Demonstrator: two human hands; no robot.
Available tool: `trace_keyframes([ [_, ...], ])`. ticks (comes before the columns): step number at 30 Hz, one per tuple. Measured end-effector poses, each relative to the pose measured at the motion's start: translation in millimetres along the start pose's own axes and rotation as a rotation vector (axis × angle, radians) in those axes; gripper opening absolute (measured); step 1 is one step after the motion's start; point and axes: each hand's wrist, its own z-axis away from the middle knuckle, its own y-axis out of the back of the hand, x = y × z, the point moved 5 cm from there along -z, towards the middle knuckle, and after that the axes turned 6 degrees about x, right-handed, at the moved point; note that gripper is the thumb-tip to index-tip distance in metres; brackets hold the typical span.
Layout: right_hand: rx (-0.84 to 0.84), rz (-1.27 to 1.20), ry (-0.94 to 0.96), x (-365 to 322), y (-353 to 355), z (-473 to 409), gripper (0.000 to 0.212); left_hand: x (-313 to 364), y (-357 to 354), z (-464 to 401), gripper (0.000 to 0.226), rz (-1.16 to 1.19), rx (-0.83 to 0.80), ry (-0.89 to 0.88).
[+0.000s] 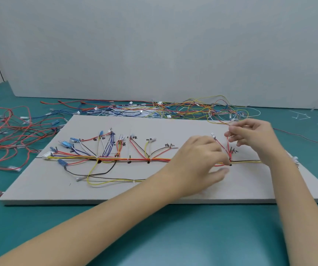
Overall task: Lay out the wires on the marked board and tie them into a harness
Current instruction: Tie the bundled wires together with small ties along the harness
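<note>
A grey marked board [116, 191] lies on the teal table. Across it runs a bundled harness of red, yellow and black wires [135, 160], with branches fanning up to labelled marks and blue and white connectors at the left. My left hand [198, 160] rests over the trunk right of centre, its fingers curled down at the wires near a black tie [230, 164]. Just above and to the right, my right hand [254, 133] pinches the upper end of a red wire [229, 148] that rises from the trunk.
Several loose wires lie in a heap behind the board [183, 109] and in a red tangle to its left [6, 135]. Cut white tie ends are scattered at the right [300, 117]. A grey wall stands behind.
</note>
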Motion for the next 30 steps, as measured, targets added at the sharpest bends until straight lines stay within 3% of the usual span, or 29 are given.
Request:
trace_keyframes([
  [4, 0.041, 0.011, 0.039, 4.9, 1.2, 1.3, 0.005, -12.3, -30.1, -6.1, 0.035, -0.377, -0.315, 0.097],
  [8, 0.015, 0.072, 0.078, 5.6, -5.4, 4.2, 0.006, -31.1, -40.7, -15.8, 0.031, -0.373, -0.41, 0.228],
  [14, -0.055, 0.183, 0.072, 8.9, -16.7, 6.5, 0.004, -32.8, -48.5, -26.1, 0.024, -0.416, -0.4, 0.108],
  [18, -0.004, 0.165, 0.075, 9.1, -13.0, 4.8, 0.003, -34.0, -53.8, -23.0, 0.025, -0.449, -0.347, 0.076],
  [23, -0.037, 0.204, 0.037, 12.5, -13.8, 6.8, 0.012, -36.7, -61.9, -19.5, 0.025, -0.459, -0.324, 0.103],
  [27, -0.146, 0.253, 0.029, 12.1, -18.4, 11.5, 0.031, -39.4, -62.9, -16.4, 0.025, -0.414, -0.316, 0.144],
  [30, -0.154, 0.264, 0.04, 10.8, -20.2, 13.1, 0.026, -41.1, -60.0, -15.7, 0.025, -0.347, -0.316, 0.21],
])
